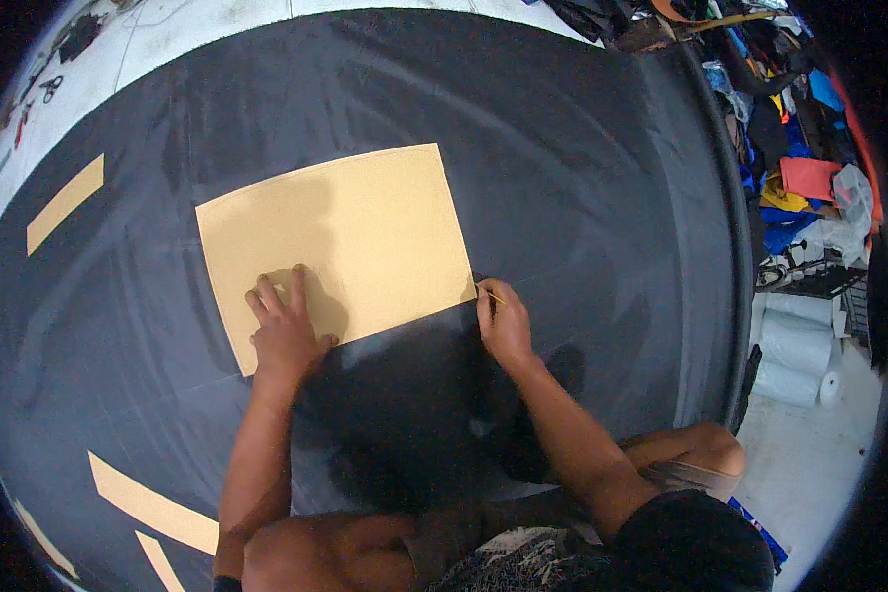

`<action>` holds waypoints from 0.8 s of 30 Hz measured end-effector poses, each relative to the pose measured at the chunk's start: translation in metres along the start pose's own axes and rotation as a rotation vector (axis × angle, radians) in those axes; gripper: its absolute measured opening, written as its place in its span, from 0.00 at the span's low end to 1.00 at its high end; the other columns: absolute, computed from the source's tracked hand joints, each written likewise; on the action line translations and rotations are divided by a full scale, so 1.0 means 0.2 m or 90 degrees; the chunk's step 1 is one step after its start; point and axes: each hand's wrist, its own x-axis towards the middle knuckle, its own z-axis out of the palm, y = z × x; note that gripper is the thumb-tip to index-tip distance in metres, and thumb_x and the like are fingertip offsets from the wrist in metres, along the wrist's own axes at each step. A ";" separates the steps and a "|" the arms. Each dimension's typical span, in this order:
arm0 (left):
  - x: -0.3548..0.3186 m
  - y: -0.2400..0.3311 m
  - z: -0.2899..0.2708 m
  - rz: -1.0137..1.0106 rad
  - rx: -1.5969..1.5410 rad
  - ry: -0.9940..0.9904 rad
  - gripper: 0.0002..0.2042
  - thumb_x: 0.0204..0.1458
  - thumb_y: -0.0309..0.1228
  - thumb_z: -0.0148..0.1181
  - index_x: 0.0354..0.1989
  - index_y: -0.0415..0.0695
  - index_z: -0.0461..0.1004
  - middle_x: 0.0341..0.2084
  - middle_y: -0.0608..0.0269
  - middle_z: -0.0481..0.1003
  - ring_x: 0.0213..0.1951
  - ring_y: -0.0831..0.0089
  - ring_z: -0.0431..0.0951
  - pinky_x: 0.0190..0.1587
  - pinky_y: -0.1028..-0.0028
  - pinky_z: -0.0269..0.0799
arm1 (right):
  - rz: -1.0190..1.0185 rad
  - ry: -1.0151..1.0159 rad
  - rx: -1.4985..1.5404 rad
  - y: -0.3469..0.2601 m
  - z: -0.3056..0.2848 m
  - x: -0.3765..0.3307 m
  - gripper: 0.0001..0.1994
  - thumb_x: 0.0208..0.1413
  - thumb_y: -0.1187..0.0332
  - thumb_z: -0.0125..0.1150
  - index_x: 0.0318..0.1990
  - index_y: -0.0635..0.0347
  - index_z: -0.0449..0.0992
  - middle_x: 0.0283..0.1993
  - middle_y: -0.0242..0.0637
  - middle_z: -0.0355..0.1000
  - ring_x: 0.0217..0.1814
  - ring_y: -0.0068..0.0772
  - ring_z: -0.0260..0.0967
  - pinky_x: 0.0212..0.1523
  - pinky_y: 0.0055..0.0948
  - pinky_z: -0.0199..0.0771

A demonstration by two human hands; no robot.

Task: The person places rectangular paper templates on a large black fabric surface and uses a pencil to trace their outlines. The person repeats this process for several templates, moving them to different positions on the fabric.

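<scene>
A tan rectangular sheet (385,227), like card, lies flat on black fabric (582,197). My left hand (284,331) presses on the sheet's lower left part, fingers spread and holding nothing. At the lower right corner of the sheet, my right hand (506,321) pinches a thin yellowish pencil-like stick (497,296). Its tip is close to the sheet's right edge; whether it touches the fabric I cannot tell.
Narrow tan strips lie on the fabric: one strip (66,204) far left, another strip (153,503) near left. Scissors (51,89) rest on the white floor (197,22). At right are a rolled fabric edge (725,247), plastic-wrapped rolls (794,345) and heaped coloured scraps (809,178).
</scene>
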 end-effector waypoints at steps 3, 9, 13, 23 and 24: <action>0.00 0.01 -0.03 -0.009 0.001 -0.022 0.58 0.37 0.47 0.78 0.75 0.56 0.45 0.69 0.35 0.46 0.68 0.34 0.49 0.48 0.43 0.80 | -0.010 0.015 -0.006 0.00 -0.01 -0.02 0.10 0.62 0.71 0.55 0.49 0.63 0.75 0.49 0.53 0.75 0.52 0.57 0.73 0.55 0.44 0.74; 0.01 0.02 -0.03 -0.004 0.003 -0.024 0.58 0.36 0.47 0.79 0.75 0.56 0.44 0.69 0.35 0.46 0.69 0.34 0.49 0.47 0.44 0.80 | -0.024 0.011 -0.016 0.02 -0.03 -0.07 0.09 0.62 0.72 0.56 0.48 0.64 0.75 0.48 0.52 0.75 0.51 0.57 0.73 0.52 0.44 0.74; 0.01 0.00 -0.02 -0.008 0.003 -0.019 0.59 0.36 0.48 0.79 0.75 0.56 0.44 0.69 0.34 0.46 0.69 0.33 0.48 0.47 0.44 0.81 | -0.028 0.020 -0.009 -0.02 -0.05 -0.09 0.08 0.62 0.72 0.57 0.46 0.64 0.75 0.46 0.51 0.76 0.49 0.56 0.74 0.49 0.45 0.75; 0.02 -0.01 -0.01 -0.013 -0.004 -0.030 0.59 0.35 0.49 0.79 0.75 0.57 0.44 0.69 0.34 0.45 0.70 0.31 0.46 0.49 0.47 0.80 | -0.048 0.016 -0.074 0.00 -0.03 0.01 0.11 0.64 0.68 0.56 0.50 0.59 0.77 0.51 0.48 0.77 0.53 0.53 0.74 0.53 0.44 0.75; 0.02 -0.01 -0.02 -0.013 0.000 -0.030 0.59 0.35 0.49 0.79 0.75 0.57 0.44 0.69 0.34 0.45 0.70 0.31 0.46 0.50 0.48 0.80 | -0.045 0.003 -0.065 -0.02 -0.03 0.05 0.11 0.64 0.67 0.55 0.51 0.58 0.77 0.52 0.47 0.77 0.54 0.52 0.74 0.53 0.44 0.75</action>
